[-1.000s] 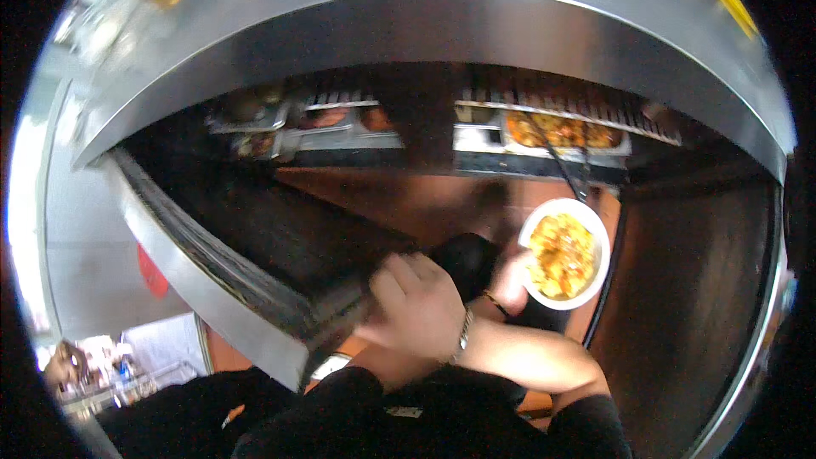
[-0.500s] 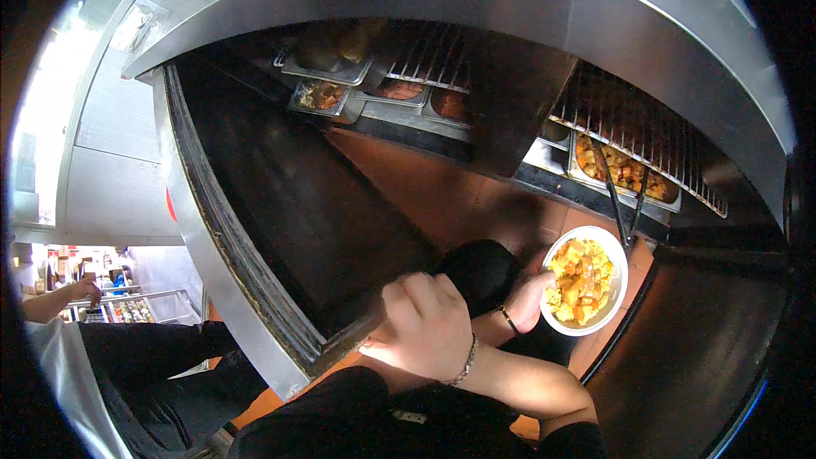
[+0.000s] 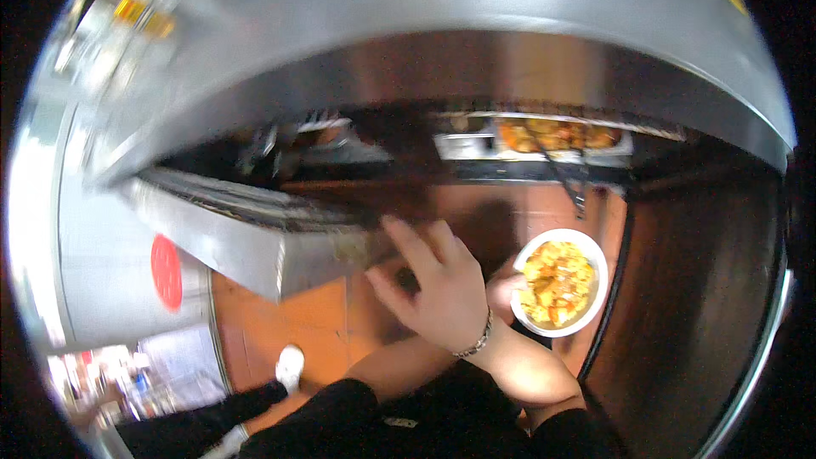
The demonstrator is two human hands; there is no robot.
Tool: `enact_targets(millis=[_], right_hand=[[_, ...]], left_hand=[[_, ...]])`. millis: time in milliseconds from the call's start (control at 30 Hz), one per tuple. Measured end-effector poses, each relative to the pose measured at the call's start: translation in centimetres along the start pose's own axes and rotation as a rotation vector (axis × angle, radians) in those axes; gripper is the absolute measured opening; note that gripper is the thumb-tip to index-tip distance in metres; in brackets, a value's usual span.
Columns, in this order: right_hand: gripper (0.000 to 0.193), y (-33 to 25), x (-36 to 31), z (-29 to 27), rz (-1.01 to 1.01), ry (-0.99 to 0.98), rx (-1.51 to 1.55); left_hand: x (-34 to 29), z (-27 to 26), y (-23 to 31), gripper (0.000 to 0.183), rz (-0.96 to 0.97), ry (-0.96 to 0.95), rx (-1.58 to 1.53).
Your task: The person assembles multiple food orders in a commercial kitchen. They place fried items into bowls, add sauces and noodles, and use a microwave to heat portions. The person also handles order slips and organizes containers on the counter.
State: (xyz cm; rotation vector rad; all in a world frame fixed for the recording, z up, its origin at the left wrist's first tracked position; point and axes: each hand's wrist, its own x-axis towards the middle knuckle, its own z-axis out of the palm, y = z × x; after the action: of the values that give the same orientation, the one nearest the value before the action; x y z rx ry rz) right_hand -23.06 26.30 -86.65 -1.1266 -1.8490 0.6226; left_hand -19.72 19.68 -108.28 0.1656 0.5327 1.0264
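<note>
My forearms cross. On the right, my left hand (image 3: 505,296) grips the rim of a white round bowl (image 3: 602,289), with most of the fingers hidden beneath it. Yellow egg-like pieces and orange-brown chunks of food (image 3: 557,285) fill the bowl. My right hand (image 3: 442,289), with a chain bracelet at its wrist, reaches across to the left. Its fingers are spread beside the free end of a steel cabinet door (image 3: 280,259); blur hides whether the fingertips touch it. The door stands partly open, its dark gasket facing the cabinet.
Inside the cabinet, a metal pan of orange chunky food (image 3: 561,134) has dark tongs (image 3: 578,191) hanging over its front. Another dark door (image 3: 697,289) stands open on the right. At lower left are a person's dark-trousered leg (image 3: 204,421) and white shoe (image 3: 290,365) on orange tiles (image 3: 280,314).
The left door has swung inward toward the cabinet. My right hand has gone from curled over its edge to spread fingers. The bowl stays in my left hand, and the view has shifted.
</note>
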Motion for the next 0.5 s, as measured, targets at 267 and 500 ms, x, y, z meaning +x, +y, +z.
enact_targets(millis=[267, 500], right_hand=[[0.027, -0.8, -10.6, -20.3, 0.689, 0.916, -0.777], [0.068, -6.4, -19.8, -27.6, 1.666, 0.291, -0.451]], left_hand=[[-1.2, 1.4, 18.7, 0.045, -0.48, 0.098, 0.155], [-7.6, 20.2, 31.2, 0.071, -0.373, -0.013, 0.415]])
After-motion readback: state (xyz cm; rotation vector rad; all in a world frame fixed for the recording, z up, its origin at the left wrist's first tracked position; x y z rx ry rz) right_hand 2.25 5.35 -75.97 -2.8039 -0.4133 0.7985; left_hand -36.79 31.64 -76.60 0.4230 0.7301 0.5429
